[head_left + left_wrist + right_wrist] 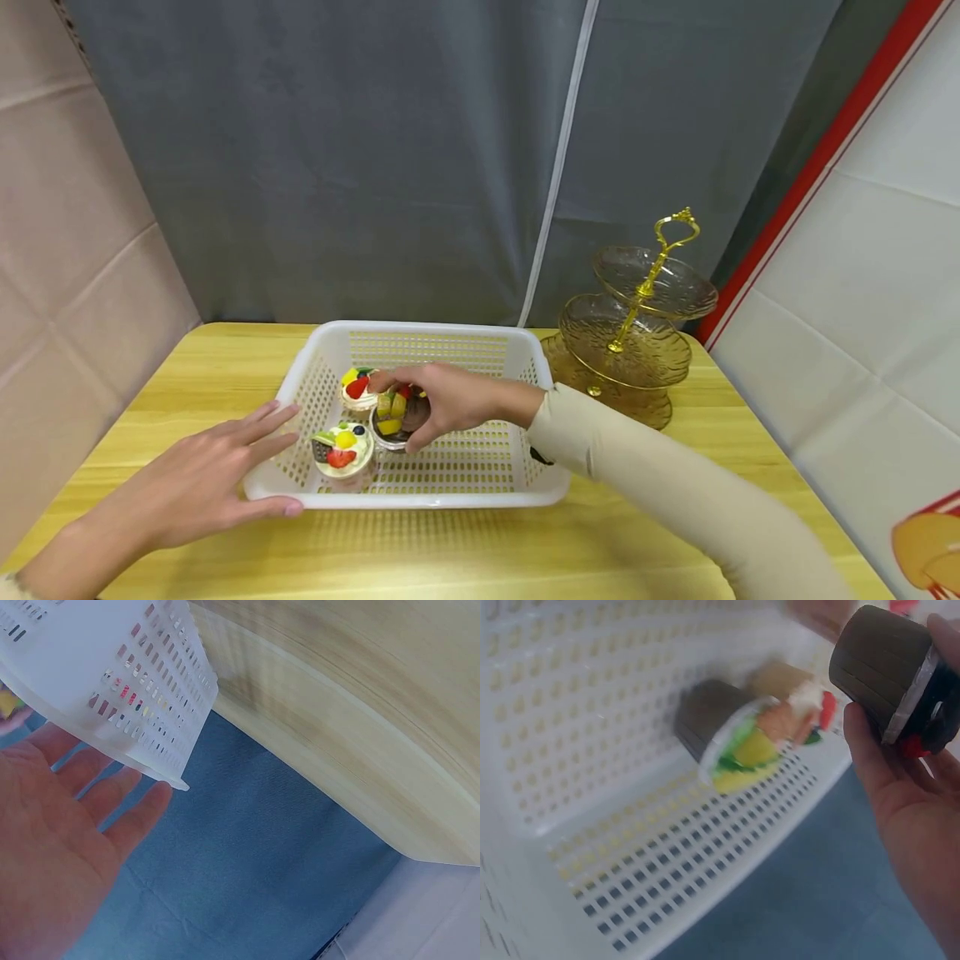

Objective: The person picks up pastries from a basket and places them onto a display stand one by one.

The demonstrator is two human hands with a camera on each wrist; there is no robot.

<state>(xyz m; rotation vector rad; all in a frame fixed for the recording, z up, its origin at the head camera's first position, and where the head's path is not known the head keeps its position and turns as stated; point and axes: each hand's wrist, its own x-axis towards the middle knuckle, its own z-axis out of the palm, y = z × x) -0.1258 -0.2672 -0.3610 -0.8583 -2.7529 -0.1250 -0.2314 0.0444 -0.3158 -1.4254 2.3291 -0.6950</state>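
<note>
My right hand [450,404] grips a chocolate cupcake [415,412] inside the white basket [450,500], thumb on one side and fingers on the other. In the right wrist view its dark brown cup [881,664] shows tilted, with dark topping and a bit of red. To its left in the head view are two cream cupcakes with fruit, a rear one [356,390] and a front one [345,454]. A dark-cupped cupcake with green and yellow topping [739,742] lies in the basket. My left hand [202,475] is spread at the basket's left end, fingertips right at the rim.
A three-tier glass stand [626,333] with gold trim and a gold handle stands right of the basket, behind my right forearm. The wooden table [420,558] has a grey curtain [337,167] behind it and pale panels on both sides.
</note>
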